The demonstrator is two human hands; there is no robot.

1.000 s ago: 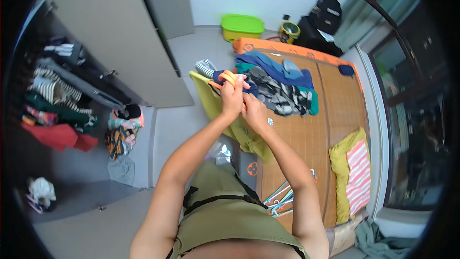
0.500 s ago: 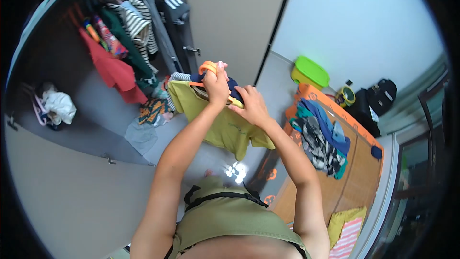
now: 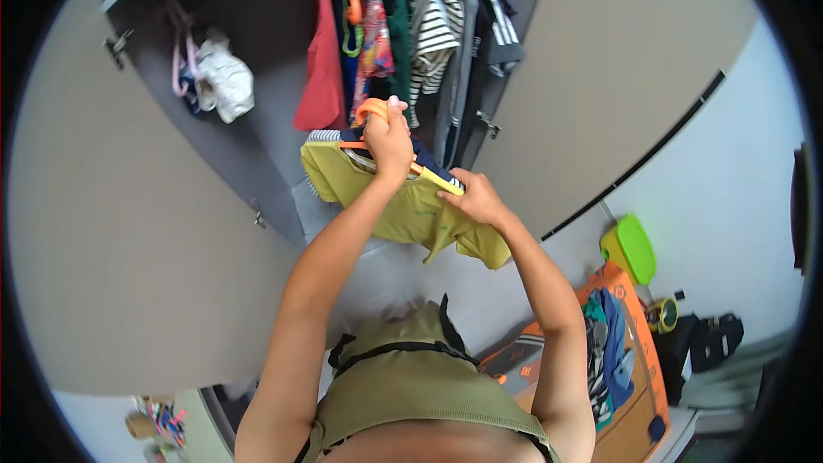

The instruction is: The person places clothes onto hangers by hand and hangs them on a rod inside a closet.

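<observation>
The left hand (image 3: pixel 388 141) is closed in a fist around the hooked top of an orange plastic hanger (image 3: pixel 371 109), while the right hand (image 3: pixel 477 197) pinches the shoulder edge of a yellow short-sleeved cloth shirt (image 3: pixel 403 214) between thumb and fingers. The shirt hangs loosely in front of a tall grey wardrobe (image 3: pixel 274 77) whose doors stand open, with a dark navy cloth garment (image 3: pixel 424 157) against its wardrobe side. Inside the wardrobe, a plain red cloth garment (image 3: pixel 319 69) and a black-and-white striped shirt (image 3: pixel 435 39) hang in a row with others, and a crumpled white cloth (image 3: pixel 227 81) hangs towards the wardrobe's left. To the right of the wardrobe stands a yellow plastic tub with a bright green lid (image 3: pixel 630 249); also to the wardrobe's right, a heap of blue, teal and patterned clothes (image 3: pixel 615 360) lies on an orange-edged bed with a brown mat (image 3: pixel 621 433)
</observation>
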